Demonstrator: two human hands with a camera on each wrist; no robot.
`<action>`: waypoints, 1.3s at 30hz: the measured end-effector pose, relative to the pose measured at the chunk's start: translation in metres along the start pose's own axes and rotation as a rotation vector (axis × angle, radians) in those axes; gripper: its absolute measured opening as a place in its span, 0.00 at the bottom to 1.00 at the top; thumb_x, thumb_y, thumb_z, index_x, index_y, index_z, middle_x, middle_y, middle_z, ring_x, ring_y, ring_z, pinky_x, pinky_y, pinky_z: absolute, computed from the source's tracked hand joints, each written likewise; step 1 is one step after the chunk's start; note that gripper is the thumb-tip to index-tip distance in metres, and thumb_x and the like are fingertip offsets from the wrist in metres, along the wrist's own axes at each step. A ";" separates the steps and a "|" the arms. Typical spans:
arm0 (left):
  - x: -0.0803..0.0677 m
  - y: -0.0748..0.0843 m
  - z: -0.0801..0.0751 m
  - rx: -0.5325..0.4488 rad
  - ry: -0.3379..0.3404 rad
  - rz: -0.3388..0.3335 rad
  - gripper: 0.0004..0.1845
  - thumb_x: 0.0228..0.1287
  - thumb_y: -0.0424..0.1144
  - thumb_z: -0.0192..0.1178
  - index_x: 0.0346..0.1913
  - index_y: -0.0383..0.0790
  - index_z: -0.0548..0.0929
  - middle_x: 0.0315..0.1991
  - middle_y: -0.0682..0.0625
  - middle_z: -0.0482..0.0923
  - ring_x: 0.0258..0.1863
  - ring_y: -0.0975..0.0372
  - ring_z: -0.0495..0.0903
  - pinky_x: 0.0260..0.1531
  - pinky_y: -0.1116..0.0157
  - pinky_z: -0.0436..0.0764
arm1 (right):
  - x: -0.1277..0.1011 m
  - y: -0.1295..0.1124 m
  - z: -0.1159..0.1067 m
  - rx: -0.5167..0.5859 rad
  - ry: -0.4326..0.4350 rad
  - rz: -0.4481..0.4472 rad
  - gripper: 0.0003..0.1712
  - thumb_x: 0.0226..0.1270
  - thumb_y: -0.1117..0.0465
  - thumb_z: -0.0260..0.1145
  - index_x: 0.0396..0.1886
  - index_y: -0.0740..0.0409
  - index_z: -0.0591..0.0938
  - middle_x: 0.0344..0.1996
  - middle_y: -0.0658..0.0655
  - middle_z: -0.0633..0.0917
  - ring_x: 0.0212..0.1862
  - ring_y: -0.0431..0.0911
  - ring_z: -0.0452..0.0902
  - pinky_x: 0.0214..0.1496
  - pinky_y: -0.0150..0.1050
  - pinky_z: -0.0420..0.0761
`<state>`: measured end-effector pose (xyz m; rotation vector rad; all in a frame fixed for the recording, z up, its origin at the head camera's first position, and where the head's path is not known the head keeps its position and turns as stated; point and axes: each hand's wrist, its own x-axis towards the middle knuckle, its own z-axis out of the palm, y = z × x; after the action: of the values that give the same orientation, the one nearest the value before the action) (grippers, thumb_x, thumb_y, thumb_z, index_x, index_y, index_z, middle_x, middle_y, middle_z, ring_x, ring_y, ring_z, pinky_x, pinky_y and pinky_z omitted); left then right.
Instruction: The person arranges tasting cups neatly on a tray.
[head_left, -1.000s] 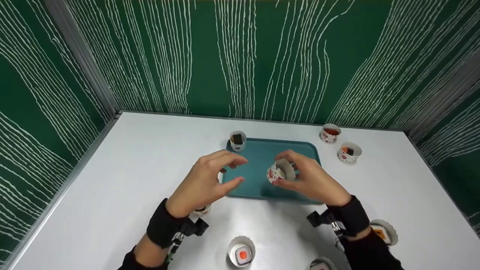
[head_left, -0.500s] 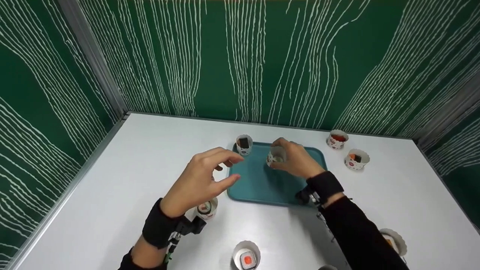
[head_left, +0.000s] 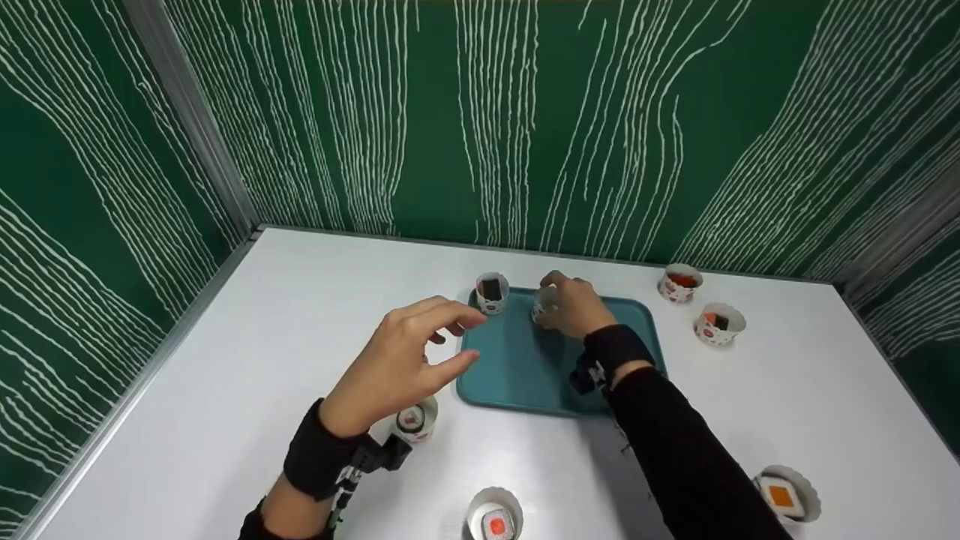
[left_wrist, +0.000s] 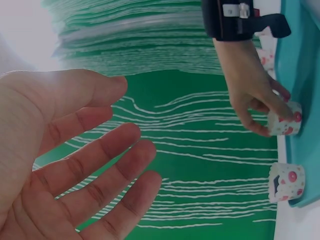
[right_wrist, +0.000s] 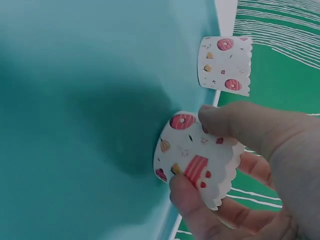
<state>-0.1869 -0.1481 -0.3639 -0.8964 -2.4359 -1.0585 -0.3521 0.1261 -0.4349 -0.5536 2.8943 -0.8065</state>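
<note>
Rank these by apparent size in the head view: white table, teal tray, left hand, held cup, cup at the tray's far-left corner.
1. White table
2. Teal tray
3. Left hand
4. Held cup and corner cup, unranked: the right hand hides part of the former.

Bright light gives the desk [head_left: 337, 285] a pale sheen [head_left: 517, 450] off the near edge of the tray [head_left: 502, 367], with a soft grey shadow [head_left: 622, 476] toward its right corner. Glare [left_wrist: 22, 32] bleaches the left wrist view's upper left; the right wrist view looks hazy, its tray shadow blurred.
</note>
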 end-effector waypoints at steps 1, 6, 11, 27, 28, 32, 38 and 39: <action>0.000 0.000 0.000 -0.003 -0.002 -0.001 0.17 0.67 0.35 0.75 0.58 0.42 0.88 0.50 0.51 0.89 0.47 0.60 0.86 0.44 0.64 0.87 | 0.001 -0.001 0.000 0.002 0.000 0.014 0.33 0.70 0.62 0.74 0.71 0.67 0.76 0.56 0.72 0.86 0.65 0.69 0.76 0.61 0.62 0.81; 0.000 0.000 0.001 -0.018 -0.009 -0.001 0.17 0.68 0.35 0.75 0.58 0.42 0.88 0.50 0.51 0.89 0.47 0.61 0.86 0.44 0.61 0.88 | 0.002 -0.001 0.002 -0.019 0.020 0.028 0.35 0.72 0.63 0.72 0.75 0.68 0.73 0.63 0.76 0.82 0.70 0.73 0.73 0.67 0.65 0.79; 0.000 0.000 0.003 -0.025 -0.007 0.003 0.17 0.68 0.35 0.75 0.58 0.42 0.88 0.50 0.51 0.89 0.47 0.61 0.86 0.44 0.63 0.88 | 0.003 0.003 0.004 -0.031 0.035 0.024 0.36 0.72 0.64 0.72 0.76 0.69 0.72 0.65 0.77 0.81 0.71 0.75 0.71 0.68 0.66 0.78; 0.000 -0.001 0.005 -0.023 -0.017 0.002 0.17 0.68 0.35 0.74 0.58 0.42 0.88 0.50 0.51 0.88 0.47 0.61 0.86 0.45 0.60 0.89 | 0.000 0.003 -0.005 -0.033 0.041 0.015 0.44 0.70 0.64 0.76 0.80 0.69 0.66 0.66 0.79 0.78 0.68 0.73 0.74 0.65 0.64 0.80; 0.000 -0.001 0.005 -0.022 -0.019 0.000 0.17 0.68 0.35 0.74 0.58 0.42 0.88 0.50 0.51 0.88 0.47 0.61 0.86 0.45 0.60 0.88 | 0.000 0.002 -0.006 -0.039 0.045 0.012 0.43 0.70 0.64 0.75 0.80 0.69 0.66 0.65 0.80 0.78 0.67 0.72 0.75 0.64 0.63 0.81; 0.000 -0.002 0.005 -0.019 -0.030 -0.010 0.17 0.68 0.36 0.75 0.58 0.42 0.88 0.50 0.50 0.88 0.48 0.61 0.86 0.45 0.61 0.88 | -0.004 -0.001 -0.012 -0.023 0.047 0.022 0.41 0.73 0.62 0.73 0.80 0.68 0.66 0.64 0.79 0.79 0.61 0.70 0.79 0.59 0.62 0.82; 0.000 -0.003 0.006 -0.016 -0.040 -0.026 0.18 0.68 0.36 0.75 0.59 0.41 0.87 0.51 0.49 0.88 0.47 0.60 0.86 0.45 0.59 0.89 | -0.012 0.002 -0.020 0.030 0.037 0.033 0.42 0.73 0.58 0.74 0.80 0.65 0.66 0.65 0.78 0.77 0.63 0.68 0.78 0.59 0.62 0.81; 0.000 -0.003 0.006 -0.015 -0.043 -0.028 0.19 0.68 0.36 0.75 0.60 0.40 0.87 0.51 0.49 0.88 0.47 0.60 0.87 0.45 0.58 0.89 | -0.014 0.004 -0.021 0.036 0.038 0.028 0.43 0.72 0.57 0.75 0.80 0.64 0.66 0.65 0.78 0.77 0.64 0.69 0.77 0.60 0.63 0.81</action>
<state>-0.1893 -0.1451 -0.3693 -0.9017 -2.4857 -1.0797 -0.3442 0.1444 -0.4185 -0.4983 2.9086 -0.8735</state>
